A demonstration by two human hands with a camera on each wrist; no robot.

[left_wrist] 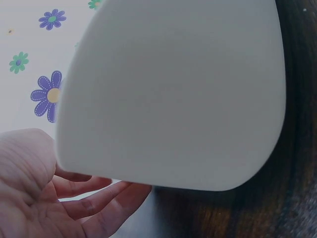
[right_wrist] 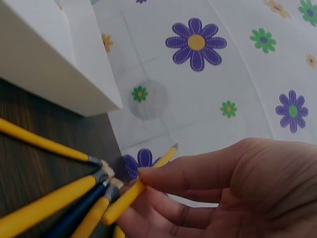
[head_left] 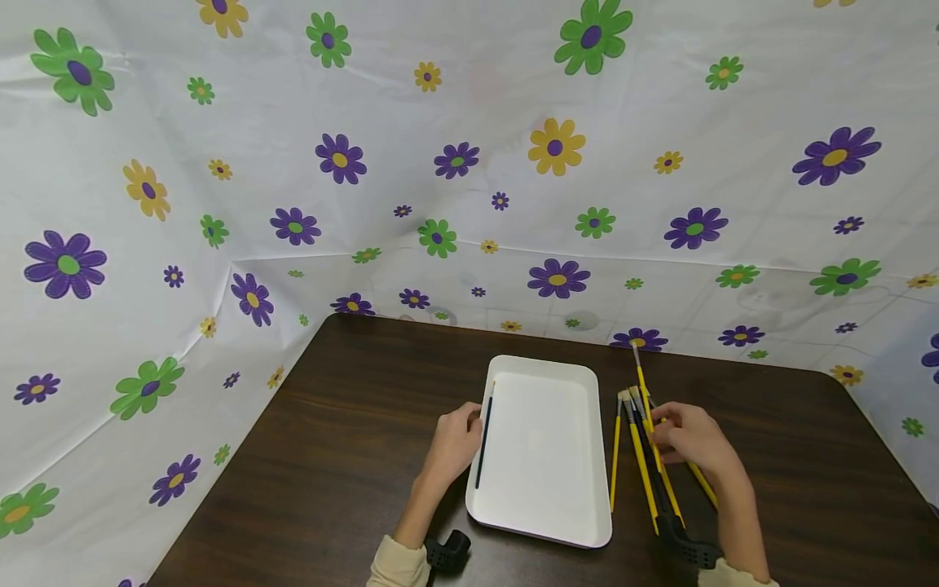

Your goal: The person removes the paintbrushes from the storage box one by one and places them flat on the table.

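A thin dark paintbrush lies lengthwise inside the white rectangular tray, along its left wall. At that side, my left hand grips the tray's edge; in the left wrist view its fingers bend in against the tray, and part of the hand is hidden behind it. Over the brushes right of the tray, my right hand pinches a yellow-handled paintbrush between thumb and fingers, bristle end pointing away. Below it, several yellow paintbrushes and a dark-handled one lie on the table, bristles to the back.
The dark wooden table extends to both sides of the tray. White cloth with purple, green and yellow flowers hangs behind the table and along its left side. A separate yellow brush lies close to the tray's right wall.
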